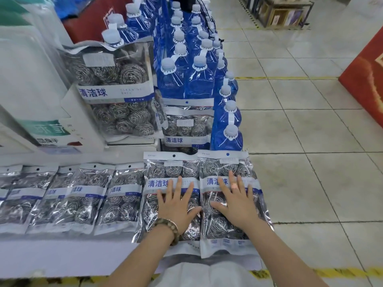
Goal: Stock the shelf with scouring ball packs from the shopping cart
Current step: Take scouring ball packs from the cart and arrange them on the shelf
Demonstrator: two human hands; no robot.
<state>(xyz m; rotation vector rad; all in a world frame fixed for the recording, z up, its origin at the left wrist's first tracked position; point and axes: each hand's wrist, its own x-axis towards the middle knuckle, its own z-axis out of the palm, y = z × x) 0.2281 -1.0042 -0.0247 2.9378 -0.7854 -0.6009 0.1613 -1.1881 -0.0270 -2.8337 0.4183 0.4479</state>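
Note:
Several clear packs of steel scouring balls lie in a row on the white shelf (62,257). My left hand (176,206) presses flat with spread fingers on one pack (163,172). On the rightmost pack (223,168), at the shelf's right end, my right hand (236,201) rests flat the same way. To the left lie more packs (87,195), overlapping. Behind them two packs (116,79) stand stacked upright, and another stack (186,129) lies beside them. No shopping cart is in view.
Rows of blue liquid bottles (186,75) stand behind and to the right of the packs. White boxed goods (31,90) fill the left. Tiled floor (310,162) opens to the right, with a red display (366,83) at the far right.

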